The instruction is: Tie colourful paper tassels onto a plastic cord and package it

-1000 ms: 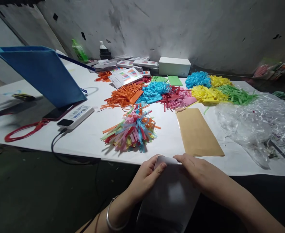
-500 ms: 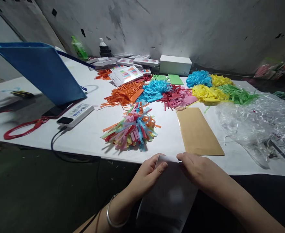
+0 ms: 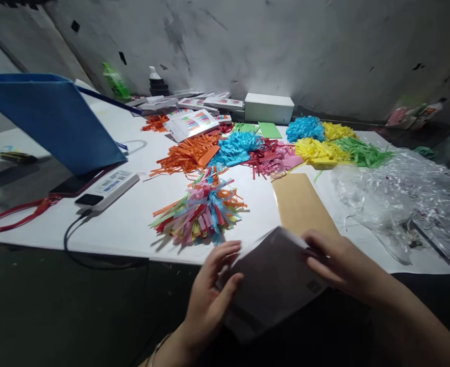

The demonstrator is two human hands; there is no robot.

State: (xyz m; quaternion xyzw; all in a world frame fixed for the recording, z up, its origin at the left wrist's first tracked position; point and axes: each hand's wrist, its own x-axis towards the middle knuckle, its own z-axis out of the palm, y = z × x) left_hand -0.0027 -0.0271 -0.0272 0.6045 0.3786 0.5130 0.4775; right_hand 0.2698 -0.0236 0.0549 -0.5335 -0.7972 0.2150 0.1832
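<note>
A flat white box (image 3: 273,278) is held tilted just off the front edge of the table, slightly blurred by motion. Its broad face is turned toward me, with a small dark square mark near the lower right. Around its left edge curl the fingers of my left hand (image 3: 213,290), the thumb in front. My right hand (image 3: 340,262) pinches the upper right edge between thumb and fingers. Beyond the box lies a multicoloured paper-strip tassel bunch (image 3: 202,211). A brown envelope-like sheet (image 3: 301,201) lies partly behind the box and my right hand.
Orange (image 3: 189,153), blue (image 3: 238,148) and yellow tassels (image 3: 320,150) line the table (image 3: 133,229) with other colours. Printed flat boxes (image 3: 192,124) and a white carton (image 3: 269,108) stand behind. Clear plastic wrap (image 3: 385,199) lies right; a blue holder (image 3: 52,117) and power bank (image 3: 108,189) left.
The white box has swung from hanging lengthwise to a tilted, broader position facing me. My right hand moved right to its side edge; my left hand shifted left and lower. The view turned slightly right.
</note>
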